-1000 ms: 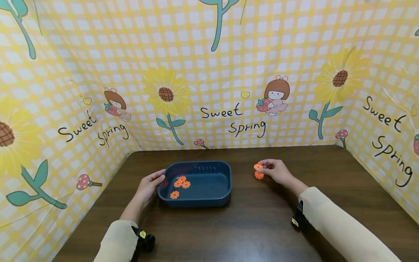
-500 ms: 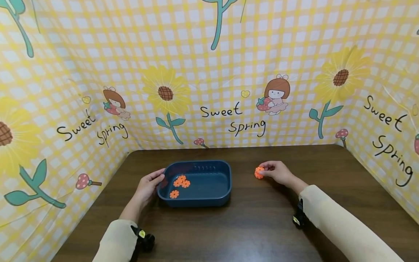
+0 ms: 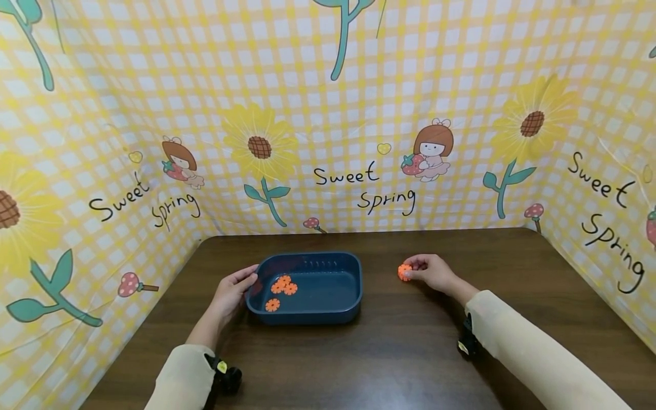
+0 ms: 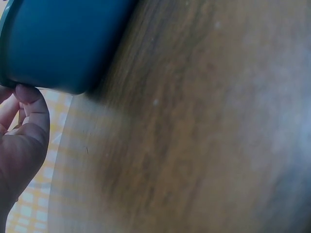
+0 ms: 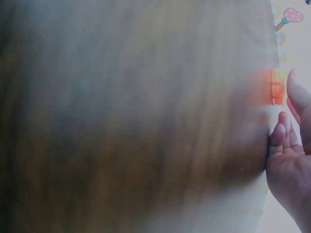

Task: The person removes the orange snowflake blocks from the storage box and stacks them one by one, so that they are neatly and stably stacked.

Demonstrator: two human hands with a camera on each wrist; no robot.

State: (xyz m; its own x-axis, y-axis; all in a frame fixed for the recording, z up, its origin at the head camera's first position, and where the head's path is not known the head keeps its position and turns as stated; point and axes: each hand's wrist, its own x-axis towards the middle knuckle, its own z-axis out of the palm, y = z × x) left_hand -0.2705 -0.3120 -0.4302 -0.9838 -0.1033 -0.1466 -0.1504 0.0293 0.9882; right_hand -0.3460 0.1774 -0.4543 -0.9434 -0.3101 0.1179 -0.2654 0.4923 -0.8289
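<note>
My left hand (image 3: 230,292) holds the left end of a dark blue rectangular basin (image 3: 320,319), thumb at its rim. The thumb also shows under the basin's edge in the left wrist view. Several orange flower-shaped plastic discs (image 3: 273,305) lie inside, towards the left. To the basin's right, my right hand (image 3: 434,273) has thumb and fingertips at an orange flower-shaped disc (image 3: 403,273), low over the table. From the right wrist, the orange discs (image 5: 276,87) look stacked in thin layers beside the thumb; the fingers' exact contact is partly hidden.
Both hands work over a dark brown wooden table (image 3: 328,364). A yellow checked cloth (image 3: 353,125) with printed sunflowers and lettering hangs behind it and along both sides. Each wrist carries a small black camera (image 3: 233,378).
Earlier, one orange disc showed above another at the right hand; now they overlap as one round shape. The right hand has dropped slightly. The left hand and basin stay put.
</note>
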